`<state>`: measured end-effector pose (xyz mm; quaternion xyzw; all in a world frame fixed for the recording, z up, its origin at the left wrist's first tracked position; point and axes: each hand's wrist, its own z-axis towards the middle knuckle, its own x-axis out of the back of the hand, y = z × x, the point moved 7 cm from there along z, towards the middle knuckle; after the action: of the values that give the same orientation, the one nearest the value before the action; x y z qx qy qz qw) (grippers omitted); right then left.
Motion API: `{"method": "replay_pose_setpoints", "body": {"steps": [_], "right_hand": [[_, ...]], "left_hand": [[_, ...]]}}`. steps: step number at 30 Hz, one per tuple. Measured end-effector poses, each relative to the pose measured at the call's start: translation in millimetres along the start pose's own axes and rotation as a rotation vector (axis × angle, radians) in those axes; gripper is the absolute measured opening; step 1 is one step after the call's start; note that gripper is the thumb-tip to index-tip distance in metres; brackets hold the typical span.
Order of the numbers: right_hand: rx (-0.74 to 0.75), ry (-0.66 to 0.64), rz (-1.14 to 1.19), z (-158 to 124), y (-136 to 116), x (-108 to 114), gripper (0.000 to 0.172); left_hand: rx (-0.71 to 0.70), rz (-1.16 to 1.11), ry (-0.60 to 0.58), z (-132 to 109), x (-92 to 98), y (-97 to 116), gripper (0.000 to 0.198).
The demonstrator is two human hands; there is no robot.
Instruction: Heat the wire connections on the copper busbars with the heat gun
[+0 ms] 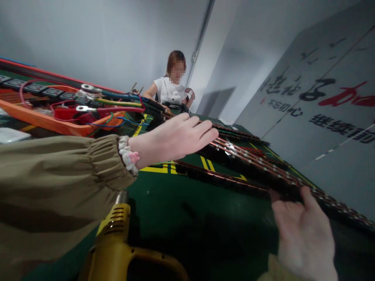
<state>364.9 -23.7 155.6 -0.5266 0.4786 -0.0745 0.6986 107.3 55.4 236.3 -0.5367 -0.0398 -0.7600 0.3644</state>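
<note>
A long black strip [252, 164] with thin copper bars and silvery joints along its upper face runs slantwise from the middle to the right edge. My left hand [178, 136], palm down, is closed over its far-left part, and its fingertips are hidden behind the strip. Lower right, my right hand [306, 230] grips the same strip from the near side, with the thumb up at its edge and the other fingers mostly out of sight. Cables with ring terminals [96, 91] stick out left beyond my left hand. A yellow heat gun [109, 242] stands below my left sleeve.
An orange basket [38, 119] with red parts and wires lies at the left. More dark strips [219, 179] lie on the green table [175, 218] with yellow markings. A co-worker in a white top [170, 91] sits across the table. A wall with lettering rises at the right.
</note>
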Motion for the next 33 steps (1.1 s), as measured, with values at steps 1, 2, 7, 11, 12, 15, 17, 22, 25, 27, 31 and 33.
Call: {"method": "replay_pose_setpoints", "body": {"steps": [1,2,7,11,12,15,17,22,25,27,31,33], "right_hand": [[0.031,-0.006,-0.002,0.7,-3.7,-6.8,0.022],[0.050,-0.007,0.009,2.4,-5.6,-12.9,0.021],[0.002,-0.028,0.086,29.3,9.2,-39.8,0.022],[-0.093,-0.084,0.066,56.7,45.1,-57.3,0.015],[-0.120,-0.111,0.063,61.8,56.1,-61.6,0.014],[-0.215,-0.167,0.045,71.0,91.3,-70.5,0.015],[-0.270,-0.193,0.034,73.5,112.3,-75.0,0.015],[-0.353,-0.237,0.003,76.6,143.7,-78.5,0.015],[-0.470,-0.248,-0.074,72.9,152.8,-67.9,0.021],[-0.536,-0.245,-0.133,68.4,151.9,-56.2,0.029],[-0.516,-0.250,-0.216,68.2,132.2,-36.1,0.041],[-0.465,-0.247,-0.266,74.2,122.0,-27.6,0.041]], "left_hand": [[0.013,-0.001,-0.010,2.0,3.5,-5.4,0.037],[0.026,0.002,-0.013,3.1,5.9,-10.4,0.037],[0.072,0.031,0.036,-7.3,-5.4,-26.4,0.038],[0.107,0.053,0.013,-23.0,-35.7,-36.4,0.041],[0.114,0.060,0.000,-26.3,-42.7,-39.0,0.042],[0.128,0.095,-0.040,-33.7,-56.7,-47.0,0.043],[0.125,0.129,-0.072,-37.2,-61.8,-52.4,0.042],[0.129,0.133,-0.173,-42.3,-85.2,-69.3,0.041],[0.127,0.086,-0.217,-41.7,-110.3,-79.5,0.042],[0.091,0.067,-0.253,-40.2,-128.5,-82.7,0.044],[0.064,0.042,-0.309,-39.2,-159.9,-89.0,0.049],[0.078,0.027,-0.317,-39.9,-173.7,-93.6,0.050]]}}
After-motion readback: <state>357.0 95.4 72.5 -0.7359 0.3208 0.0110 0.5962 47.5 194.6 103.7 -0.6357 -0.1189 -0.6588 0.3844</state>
